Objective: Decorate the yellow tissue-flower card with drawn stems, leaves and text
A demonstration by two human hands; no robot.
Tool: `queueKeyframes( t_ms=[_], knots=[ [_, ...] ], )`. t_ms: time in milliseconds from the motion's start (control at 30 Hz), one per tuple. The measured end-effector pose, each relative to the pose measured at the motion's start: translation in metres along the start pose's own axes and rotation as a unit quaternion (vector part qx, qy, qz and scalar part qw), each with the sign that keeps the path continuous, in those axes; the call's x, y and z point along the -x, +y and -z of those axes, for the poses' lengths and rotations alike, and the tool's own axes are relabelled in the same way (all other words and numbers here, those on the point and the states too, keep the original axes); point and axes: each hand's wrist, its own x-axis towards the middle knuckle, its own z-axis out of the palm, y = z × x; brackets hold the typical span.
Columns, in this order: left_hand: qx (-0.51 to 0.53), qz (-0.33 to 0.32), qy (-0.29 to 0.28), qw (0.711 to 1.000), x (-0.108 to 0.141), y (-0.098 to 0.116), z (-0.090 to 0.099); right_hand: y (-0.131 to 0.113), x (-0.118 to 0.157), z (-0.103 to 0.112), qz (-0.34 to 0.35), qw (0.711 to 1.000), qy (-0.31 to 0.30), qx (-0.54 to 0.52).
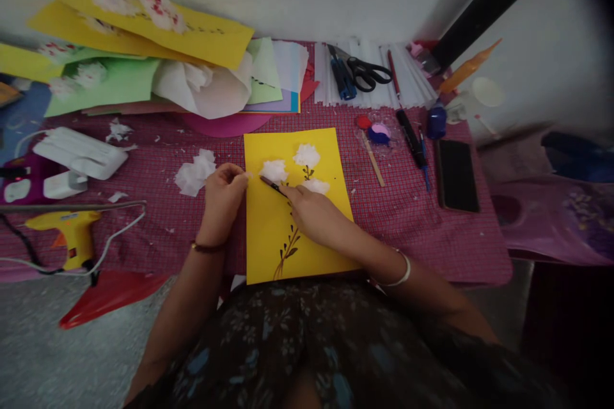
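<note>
Nearest the camera is the wearer's dark floral clothing, both forearms reaching out from it over a table covered in red checked cloth. A yellow sheet lies flat at the near edge; take it as the centre of a clock, with 12 pointing away from the wearer. It carries a dark leafy stem rising from its lower part and three white blossoms: an upper one, a left one and a right one, partly behind the right hand.

The right hand rests over the sheet, its grip pinching a slim dark tool whose tip points to 10 o'clock, right at the edge of the left blossom. The left hand is at 9 o'clock beside the sheet's edge, thumb and finger pressed together; whether they pinch a scrap, I cannot tell.

Crumpled white tissue lies just beyond the left hand, between 9 and 10. Farther off, a yellow glue gun is at 9, stacked coloured papers between 10 and 11, black-handled scissors at 1, red and blue paint at 2, and a dark phone at 3.
</note>
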Motion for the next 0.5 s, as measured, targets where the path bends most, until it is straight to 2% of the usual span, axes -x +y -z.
queueKeyframes(
  t_ms=[200,300,400,500],
  knots=[
    [0.145,0.028,0.044,0.988,-0.004,0.003,-0.001,-0.001,0.001,0.003,0.000,0.999,0.011,-0.032],
    [0.167,0.013,0.094,0.981,-0.007,0.005,0.004,0.005,0.006,0.017,0.011,0.991,0.068,-0.115],
    [0.159,-0.018,0.165,0.973,-0.011,0.000,0.012,0.022,0.011,0.036,-0.001,0.955,0.178,-0.237],
    [0.056,-0.058,0.214,0.973,-0.013,-0.008,0.020,0.039,0.016,0.051,-0.024,0.903,0.246,-0.352]
  ],
)
